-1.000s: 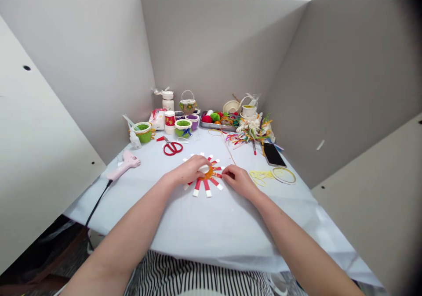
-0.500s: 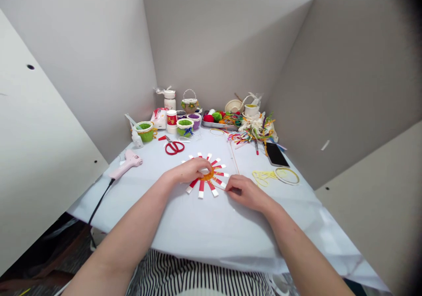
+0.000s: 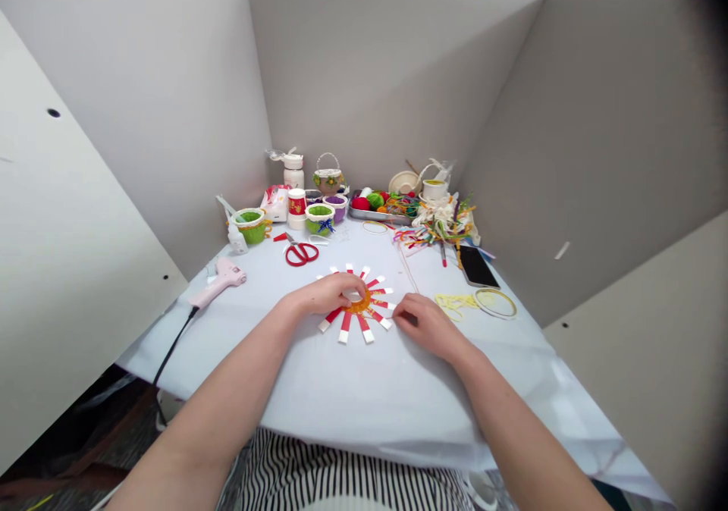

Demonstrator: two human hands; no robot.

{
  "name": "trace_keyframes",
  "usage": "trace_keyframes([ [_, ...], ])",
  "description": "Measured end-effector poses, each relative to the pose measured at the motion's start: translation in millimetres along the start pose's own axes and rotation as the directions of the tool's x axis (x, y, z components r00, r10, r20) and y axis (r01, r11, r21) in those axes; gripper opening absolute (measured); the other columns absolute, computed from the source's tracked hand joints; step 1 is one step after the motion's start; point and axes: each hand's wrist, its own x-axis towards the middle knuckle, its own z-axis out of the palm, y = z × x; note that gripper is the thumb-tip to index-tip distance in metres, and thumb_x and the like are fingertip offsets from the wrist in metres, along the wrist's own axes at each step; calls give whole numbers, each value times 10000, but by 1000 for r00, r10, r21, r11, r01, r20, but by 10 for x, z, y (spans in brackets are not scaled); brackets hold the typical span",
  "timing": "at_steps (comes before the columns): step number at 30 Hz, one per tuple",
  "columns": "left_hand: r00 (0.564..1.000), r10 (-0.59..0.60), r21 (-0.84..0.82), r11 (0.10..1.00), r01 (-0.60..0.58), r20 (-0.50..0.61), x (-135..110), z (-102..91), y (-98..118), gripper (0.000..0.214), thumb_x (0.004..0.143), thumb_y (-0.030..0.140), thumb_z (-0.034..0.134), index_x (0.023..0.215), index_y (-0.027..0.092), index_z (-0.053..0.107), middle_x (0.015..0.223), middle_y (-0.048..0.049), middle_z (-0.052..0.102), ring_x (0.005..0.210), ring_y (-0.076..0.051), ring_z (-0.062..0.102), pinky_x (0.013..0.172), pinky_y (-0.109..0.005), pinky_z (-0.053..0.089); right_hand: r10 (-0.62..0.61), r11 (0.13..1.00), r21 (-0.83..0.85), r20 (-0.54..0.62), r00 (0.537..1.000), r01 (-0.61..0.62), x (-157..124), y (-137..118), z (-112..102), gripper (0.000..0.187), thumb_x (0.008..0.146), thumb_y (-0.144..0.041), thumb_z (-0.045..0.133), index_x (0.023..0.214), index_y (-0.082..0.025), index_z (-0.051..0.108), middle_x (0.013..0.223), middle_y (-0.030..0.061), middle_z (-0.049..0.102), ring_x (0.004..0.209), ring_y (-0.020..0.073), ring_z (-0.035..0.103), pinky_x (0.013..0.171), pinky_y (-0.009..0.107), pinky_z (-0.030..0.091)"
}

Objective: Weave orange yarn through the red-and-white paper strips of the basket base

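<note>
A paper cup cut into spread strips (image 3: 362, 323) lies flat like a sunburst, red with white tips. Orange yarn (image 3: 359, 306) rings its centre. My left hand (image 3: 335, 293) is closed on it at that ring, thumb and fingers at the middle, covering its left side. Just off the strips' right tips, my right hand (image 3: 424, 323) pinches a thin pale cord (image 3: 408, 268). The cord trails from there toward the back of the table, and a bit of it seems to run to the strips. The right fingertips partly hide it.
Red-handled scissors (image 3: 301, 254) lie behind the strips. A pink glue gun (image 3: 219, 282) sits at left. Yellow yarn (image 3: 455, 304), a hoop (image 3: 494, 303) and a phone (image 3: 478, 267) are at right. Small baskets (image 3: 320, 221), a yarn tray (image 3: 378, 214) and scraps (image 3: 447, 223) line the back.
The strips have turned slightly clockwise under my left hand. My right hand has shifted a little to the right and away from me, and the cord behind it lies in a looser curve.
</note>
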Motion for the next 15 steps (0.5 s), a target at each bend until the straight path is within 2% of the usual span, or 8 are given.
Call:
trace_keyframes([
  [3,1000,0,0,1000,0,5,2,4,-4,358,756,-5,537,1032,193,650,1194,-56,664,1111,-192,605,995,-328,461,44,999,12,-18,999,-44,107,90,63,119,873,-182,565,829,-197,674,829,44,637,794,177,581,736,290,434],
  [9,1000,-5,8,1000,5,10,4,1,29,356,758,-8,533,1028,192,649,1187,-53,664,1107,-191,604,992,-315,457,264,963,-11,-139,954,-268,275,146,197,125,877,-228,552,803,-192,646,797,36,651,744,171,579,693,280,407],
  [12,1000,-13,33,999,13,-5,8,13,66,354,763,8,525,1037,194,652,1176,-52,666,1090,-198,608,976,-309,465,280,959,0,-129,951,-282,271,139,222,121,876,-243,553,819,-193,647,803,33,653,746,171,580,696,278,405],
  [15,997,-18,59,998,22,-70,26,48,91,258,806,107,584,1037,198,654,1138,-58,667,1070,-215,606,988,-329,460,270,962,7,-122,955,-271,251,130,214,124,877,-250,547,826,-196,646,809,34,651,756,174,581,704,280,409],
])
